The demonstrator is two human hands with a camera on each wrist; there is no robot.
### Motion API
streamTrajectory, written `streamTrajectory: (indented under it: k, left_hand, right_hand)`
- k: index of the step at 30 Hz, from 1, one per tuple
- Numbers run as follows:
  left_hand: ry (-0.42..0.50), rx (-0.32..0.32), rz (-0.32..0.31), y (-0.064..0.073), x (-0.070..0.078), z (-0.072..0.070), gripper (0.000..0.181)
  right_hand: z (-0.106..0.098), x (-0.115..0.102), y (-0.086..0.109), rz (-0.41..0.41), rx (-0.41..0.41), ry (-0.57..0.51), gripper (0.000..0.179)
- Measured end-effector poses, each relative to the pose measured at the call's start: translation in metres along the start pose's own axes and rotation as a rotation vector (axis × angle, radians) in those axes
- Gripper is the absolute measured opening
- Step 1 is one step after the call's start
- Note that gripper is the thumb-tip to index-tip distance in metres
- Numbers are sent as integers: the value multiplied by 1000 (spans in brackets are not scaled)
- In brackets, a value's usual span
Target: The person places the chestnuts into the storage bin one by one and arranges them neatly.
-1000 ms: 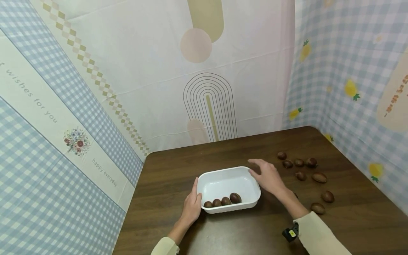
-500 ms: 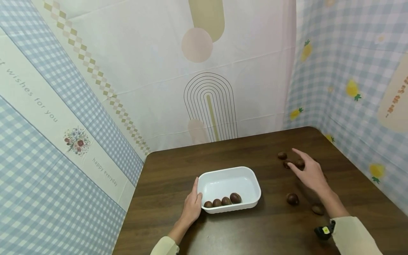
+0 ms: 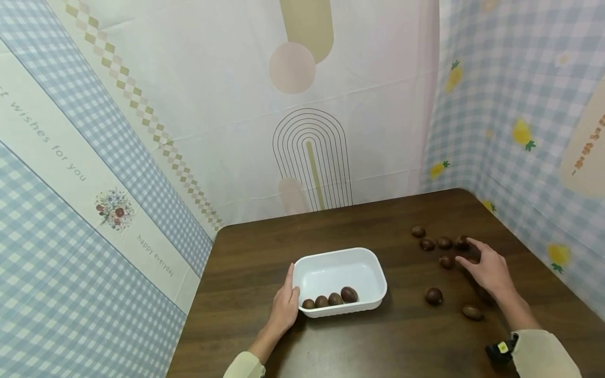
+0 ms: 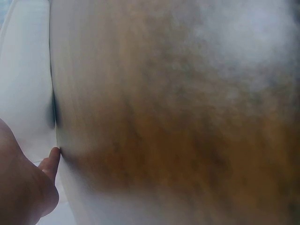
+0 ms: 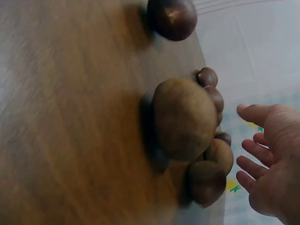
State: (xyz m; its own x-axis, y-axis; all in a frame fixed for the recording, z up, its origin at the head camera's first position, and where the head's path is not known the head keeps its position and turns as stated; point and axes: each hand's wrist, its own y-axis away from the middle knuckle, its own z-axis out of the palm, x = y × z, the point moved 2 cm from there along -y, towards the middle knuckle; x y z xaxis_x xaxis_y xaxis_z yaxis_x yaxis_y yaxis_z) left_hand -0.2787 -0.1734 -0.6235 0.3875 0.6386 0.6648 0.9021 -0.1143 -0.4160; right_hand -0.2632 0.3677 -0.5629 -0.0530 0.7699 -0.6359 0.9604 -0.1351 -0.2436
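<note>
My left hand (image 3: 284,306) holds the left end of a white rectangular baking dish (image 3: 382,291), its thumb at the rim. In the left wrist view, that hand (image 4: 28,180) lies by the dish's pale wall (image 4: 23,70). Several brown, egg-shaped fruits line the dish's near side, the largest fruit (image 3: 349,294) at the right end. My right hand (image 3: 491,270) hovers over the table's right side, thumb and fingers apart, fingertips close to a dark fruit (image 3: 461,242). In the right wrist view, the right hand (image 5: 276,159) shows nothing between its fingers.
Several loose brown fruits lie around the right hand, among them a far fruit (image 3: 418,231), a nearer dark fruit (image 3: 433,296) and an oval fruit (image 3: 472,313). The dark wooden table (image 3: 255,241) meets a cloth-covered wall (image 3: 227,131) at the back.
My right hand has moved from the dish's right rim across to the loose fruits at the right. A dark fruit right of the dish has come into view. Left hand and dish stay put.
</note>
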Motion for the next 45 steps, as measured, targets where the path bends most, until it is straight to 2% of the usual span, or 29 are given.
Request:
streamTrajectory:
  k: [1,6,11,12,14,18,19,23,26,33,40,45]
  left_hand:
    - [8,-15,-32,-1,7,-3,65]
    - [25,-90,-95,-1,40,-20,64]
    - [51,-25,13,1,29,-17,64]
    - [48,-17,38,2,22,-14,64]
    - [44,-5,56,2,20,-14,63]
    - [30,-18,36,1,23,-15,63]
    - [33,-26,9,1,30,-19,63]
    - [32,-78,-82,-1,40,-22,64]
    - [13,-100,-123,-1,42,-22,65]
    - [14,-103,-119,0,41,-22,64]
    - [-2,-58,-61,1,40,-22,63]
    - [17,-92,-109,0,41,-21,65]
  right_hand:
    - [0,2,1,1,-5,7,70]
    - [0,10,6,-5,-18,36,62]
    - [-1,17,9,-3,-22,63,54]
    - [0,18,10,-2,-22,66,52]
    - [0,20,11,-1,-19,70,49]
    - [1,22,13,7,6,67,43]
    - [1,23,13,6,15,67,42]
    - [0,24,14,8,29,68,40]
    - [-1,24,15,12,23,67,40]
    - [-2,18,16,38,-26,71,44]
    - [0,5,12,21,-26,72,44]
    - [4,-5,9,-2,-21,50,44]
